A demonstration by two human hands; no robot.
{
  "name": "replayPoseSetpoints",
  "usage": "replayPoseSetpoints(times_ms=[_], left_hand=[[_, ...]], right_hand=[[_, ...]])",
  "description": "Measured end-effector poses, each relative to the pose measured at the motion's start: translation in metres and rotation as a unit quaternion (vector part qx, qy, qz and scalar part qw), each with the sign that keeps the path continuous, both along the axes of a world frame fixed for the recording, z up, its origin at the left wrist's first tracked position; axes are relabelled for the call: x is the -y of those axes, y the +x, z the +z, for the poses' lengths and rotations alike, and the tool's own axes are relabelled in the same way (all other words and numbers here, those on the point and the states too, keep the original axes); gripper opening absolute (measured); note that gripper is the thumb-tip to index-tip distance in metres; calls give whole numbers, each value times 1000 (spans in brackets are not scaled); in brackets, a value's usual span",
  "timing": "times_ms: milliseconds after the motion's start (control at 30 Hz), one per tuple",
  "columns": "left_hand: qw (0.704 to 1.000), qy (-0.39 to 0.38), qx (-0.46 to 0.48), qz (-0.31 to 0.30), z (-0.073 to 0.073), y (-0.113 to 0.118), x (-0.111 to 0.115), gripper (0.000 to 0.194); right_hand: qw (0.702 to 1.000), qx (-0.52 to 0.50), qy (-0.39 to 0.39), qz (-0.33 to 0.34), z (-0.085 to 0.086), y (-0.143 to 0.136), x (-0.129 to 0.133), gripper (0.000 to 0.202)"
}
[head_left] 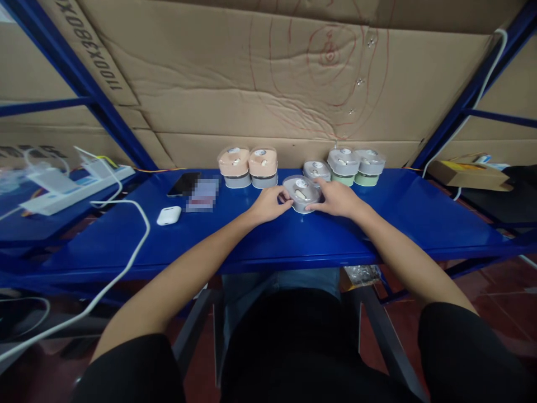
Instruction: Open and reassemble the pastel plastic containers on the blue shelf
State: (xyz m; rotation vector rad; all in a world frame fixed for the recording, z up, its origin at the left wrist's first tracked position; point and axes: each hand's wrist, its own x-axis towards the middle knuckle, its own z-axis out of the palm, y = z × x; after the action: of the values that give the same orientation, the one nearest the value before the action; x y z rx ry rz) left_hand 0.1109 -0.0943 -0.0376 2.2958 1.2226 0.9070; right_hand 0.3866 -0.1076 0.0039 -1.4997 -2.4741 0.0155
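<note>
The left hand (269,205) and the right hand (337,197) are gripping the front box (302,195) from opposite sides. The left fingers are curling in at its left side. The right fingers are wrapping its far right side, with the thumb lying along its near right side. The front box is sitting on or very close above the table (210,246); its base contact is not showing clearly.

Surroundings, relative to the front box:
- The rear box (315,169) is standing just behind it.
- Two green-based stacks, the inner (343,167) and the outer (369,167), are standing behind and to its right.
- Two peach-topped stacks, the far-left one (235,167) and the near-left one (263,167), are standing behind and to its left.
- The phone (183,183) and the white case (169,215) are lying well to its left.

Cautions (judged):
- Collision: the right fingers are reaching close to the rear box. Any push away from the body is risking a knock against it, the small gap being the cause.
- Slip: the clear cover is looking smooth. Uneven pressure between the hands is risking a twist of the front box in the grip.
- Cover damage: squeezing the upper edge is risking a bent or loosened cover, since that part is appearing thin.
- Toppling: the green-based stacks are standing two tiers high; a sideways forearm bump is risking a shifted upper tier.
</note>
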Motion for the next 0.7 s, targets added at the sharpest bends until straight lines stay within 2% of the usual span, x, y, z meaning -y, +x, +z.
replayPoseSetpoints(times_ms=[100,200,300,367,467,567,700], left_hand=[[1000,2,14,22,-1,1,1,23],[999,9,18,44,-4,0,-2,51],[1000,5,9,22,-8,-1,-7,75],[1000,7,1,12,-11,-2,-10,83],[1000,14,-10,19,-15,-2,-13,89],[1000,18,-18,10,-15,-1,-11,91],[995,79,-47,49,0,-4,-6,76]], right_hand=[[1000,-20,4,11,-5,-3,-3,63],[998,-51,2,29,-12,-6,-11,44],[999,-38,21,19,-19,-11,-19,30],[999,-23,47,13,-23,-17,-21,23],[997,-27,67,41,-25,-26,-20,16],[993,-52,40,95,-27,-32,-17,18],[993,-69,39,89,-28,-32,-17,38]])
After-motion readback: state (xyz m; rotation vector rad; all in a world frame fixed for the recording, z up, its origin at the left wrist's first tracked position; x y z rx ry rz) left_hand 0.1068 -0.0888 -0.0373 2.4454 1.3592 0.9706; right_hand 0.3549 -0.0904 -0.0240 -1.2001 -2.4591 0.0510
